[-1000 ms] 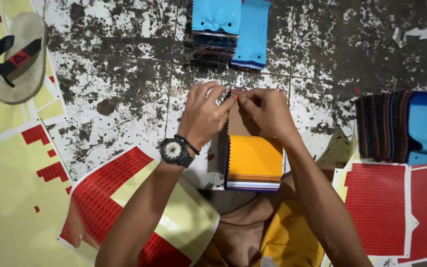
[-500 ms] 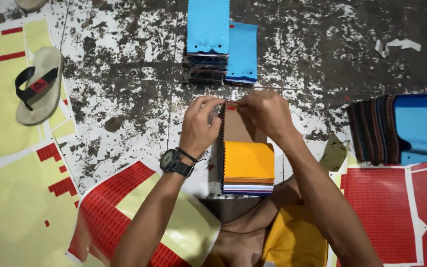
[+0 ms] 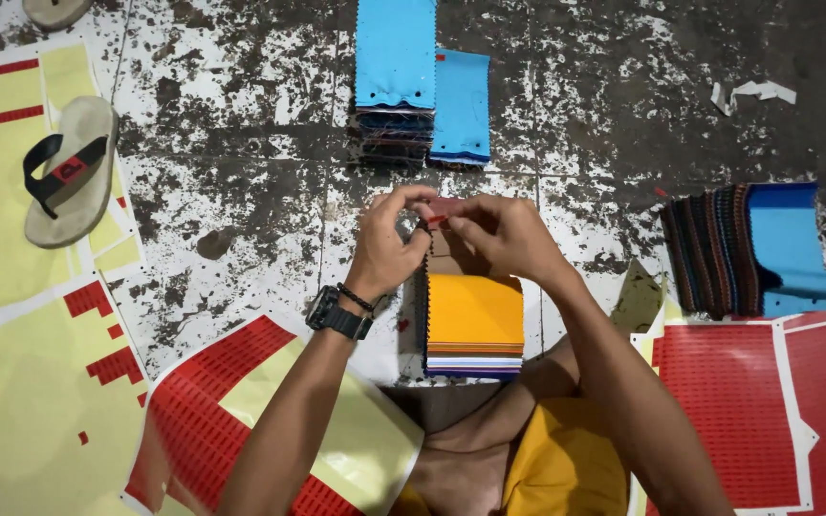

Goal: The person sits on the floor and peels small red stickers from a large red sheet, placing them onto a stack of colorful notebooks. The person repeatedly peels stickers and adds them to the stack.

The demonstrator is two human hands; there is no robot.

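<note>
The view has shifted nearer since a second ago; the swatch stack (image 3: 473, 323) stays on the floor between the knees. Both hands have lifted slightly off it. Left hand (image 3: 386, 250) and right hand (image 3: 501, 237) pinch a small red sticker (image 3: 444, 207), fingertips closed, above the stack's far edge.

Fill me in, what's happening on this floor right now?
A person sits on the worn floor, both hands raised over a stack of fabric swatches with an orange piece on top. The left hand and right hand pinch a small red sticker between their fingertips, just above the stack's far end. More swatch piles lie ahead and to the right; red sticker sheets and a sandal lie about.
</note>
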